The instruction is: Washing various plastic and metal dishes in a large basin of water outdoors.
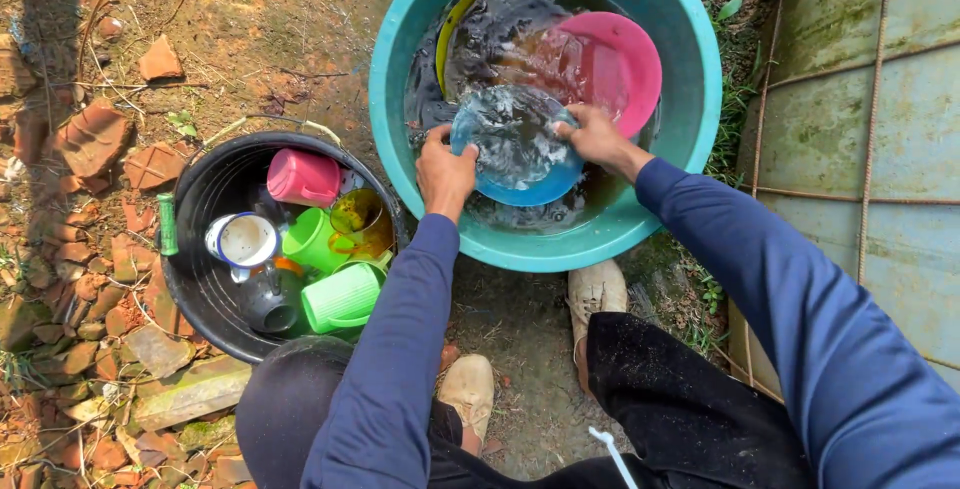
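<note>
Fingers of both hands are clamped on the same blue plastic plate (516, 149), one on each side. Left hand (444, 171) has its fingers curled over the plate's left edge, knuckles up, gripping tight. Right hand (592, 135) is closed on the right edge, fingers wrapped around the rim so you can't really see the tips. The plate itself sits tilted at the water's surface, wet and shiny, with murky water sloshing over it.

All of this is inside a big teal plastic basin (690, 99) full of dark water. Just behind the blue plate, touching or nearly so, there's a pink plate (620, 54) leaning half submerged against the basin's right wall, and a yellow rim of some dish (449, 27) pokes up on the left side of the water.

Left of the basin, just beside it, sits a black bucket (195, 279) crammed with cups: a pink mug (303, 177), two green ribbed mugs (342, 297), a see-through yellow mug (358, 219), a white enamel one (245, 241) and a dark one lower down.

Dark blue sleeves (800, 289), black trousers, beige shoes (594, 294) on bare dirt, with broken bricks (92, 137) scattered off to the left.
</note>
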